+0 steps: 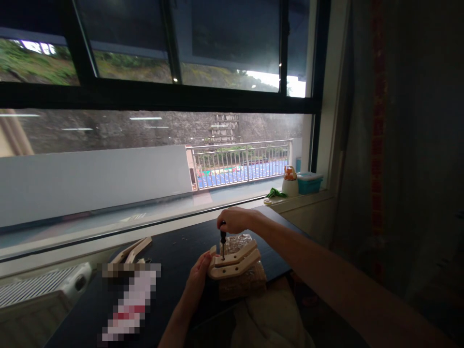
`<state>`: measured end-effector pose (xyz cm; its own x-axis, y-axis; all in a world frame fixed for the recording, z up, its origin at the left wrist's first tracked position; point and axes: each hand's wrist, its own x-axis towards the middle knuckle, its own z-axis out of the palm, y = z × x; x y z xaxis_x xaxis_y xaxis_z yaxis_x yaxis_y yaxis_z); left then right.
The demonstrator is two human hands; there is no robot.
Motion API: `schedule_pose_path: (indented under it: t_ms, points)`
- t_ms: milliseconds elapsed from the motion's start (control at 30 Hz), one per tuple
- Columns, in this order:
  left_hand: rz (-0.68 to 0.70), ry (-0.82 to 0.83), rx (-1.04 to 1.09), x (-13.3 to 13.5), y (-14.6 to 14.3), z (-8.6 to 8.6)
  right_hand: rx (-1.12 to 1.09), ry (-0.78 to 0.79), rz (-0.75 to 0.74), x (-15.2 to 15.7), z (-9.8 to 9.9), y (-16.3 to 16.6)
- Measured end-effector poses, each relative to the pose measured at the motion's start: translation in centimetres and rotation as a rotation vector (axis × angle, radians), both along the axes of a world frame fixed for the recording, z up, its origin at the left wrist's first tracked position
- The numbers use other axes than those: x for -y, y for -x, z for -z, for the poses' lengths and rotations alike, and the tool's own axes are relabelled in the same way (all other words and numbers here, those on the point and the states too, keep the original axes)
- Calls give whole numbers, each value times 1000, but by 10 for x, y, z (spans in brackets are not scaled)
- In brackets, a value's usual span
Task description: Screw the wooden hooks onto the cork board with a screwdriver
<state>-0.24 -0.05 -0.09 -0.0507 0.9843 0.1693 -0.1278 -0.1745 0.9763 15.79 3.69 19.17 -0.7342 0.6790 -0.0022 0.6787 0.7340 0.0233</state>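
Note:
My right hand (pixel 232 220) is wrapped round the handle of a screwdriver (pixel 223 239), which stands nearly upright. Its tip meets a hole in the nearer end of a pale wooden piece (pixel 235 266). Two bent wooden bars with dark holes run side by side in that piece. My left hand (pixel 197 275) grips its left end, fingers closed on the wood. Beneath the piece lies a brown, plastic-wrapped block (pixel 250 285), which props it above the dark table (pixel 174 270).
Other bent wooden parts (pixel 132 251) lie at the table's left, beside a blurred-out patch (pixel 132 302). A white radiator (pixel 47 290) stands on the left below the window. On the sill are a green cloth (pixel 276 193), a white container (pixel 289 186) and a teal box (pixel 310 183).

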Motion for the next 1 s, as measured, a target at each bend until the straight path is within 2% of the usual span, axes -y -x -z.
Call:
schedule_pose_path:
  t_ms: [267,567,733,1000]
  points:
    - [-3,28,32,-1,0,2,-15,-9,28,2,1,-2]
    - [1,19,-2,-2,2,3,5,8,-43,3,-3,1]
    - [-5,9,-12,-2,2,2,7,-15,-7,5,-1,3]
    - [-30,-2,-77,6,-2,-6,-17,-38,15,6,5,4]
